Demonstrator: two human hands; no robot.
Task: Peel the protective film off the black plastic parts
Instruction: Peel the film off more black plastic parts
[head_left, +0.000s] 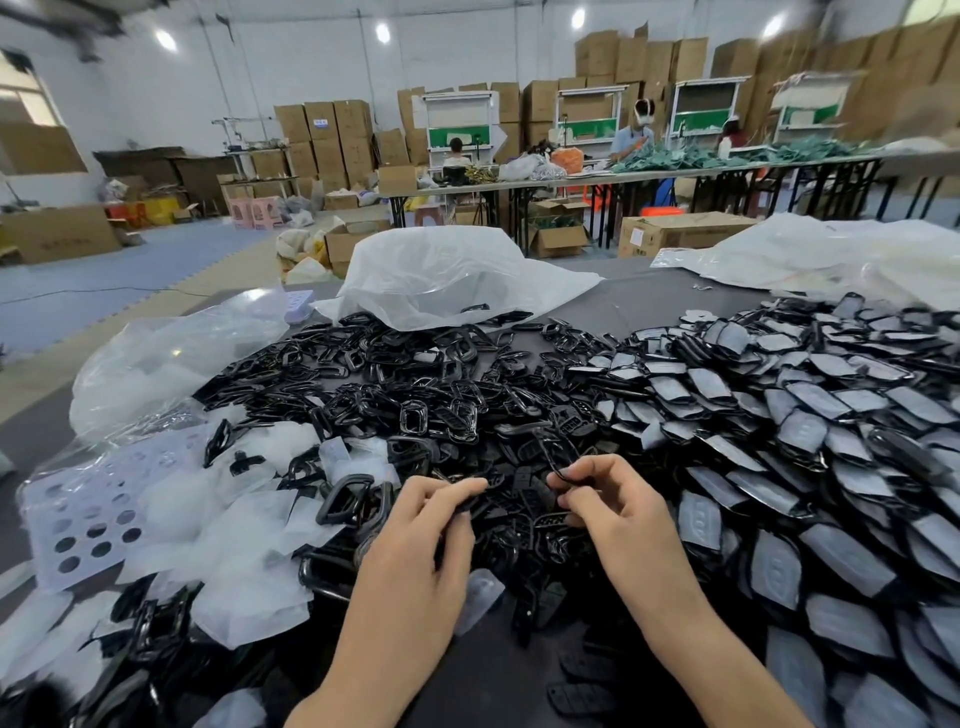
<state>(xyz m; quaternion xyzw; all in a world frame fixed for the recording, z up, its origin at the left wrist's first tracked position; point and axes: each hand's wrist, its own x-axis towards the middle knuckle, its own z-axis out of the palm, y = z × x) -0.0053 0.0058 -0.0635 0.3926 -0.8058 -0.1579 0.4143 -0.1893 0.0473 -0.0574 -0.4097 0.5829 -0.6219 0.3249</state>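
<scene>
Over black heap (415, 395): right hand (618, 514) pinches thin black frame (549, 457), left hand (421, 530) pinches dark bit (467, 503). Probably peel step; next, find film edge.

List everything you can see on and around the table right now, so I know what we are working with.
Bare black frames: a large pile, black, table centre.
Film-covered parts: a large pile, black under grey film, right side.
Film scraps: many, whitish, left front.
Perforated sheet: one, pale with round holes, far left.
Plastic bags: at least three, clear to white, behind the piles.
Table: one, dark, under it all.
Cardboard boxes: many, brown, along the back wall.
Left hand: one, front centre, pinching a small black piece.
Right hand: one, beside it, pinching a thin black frame.
</scene>
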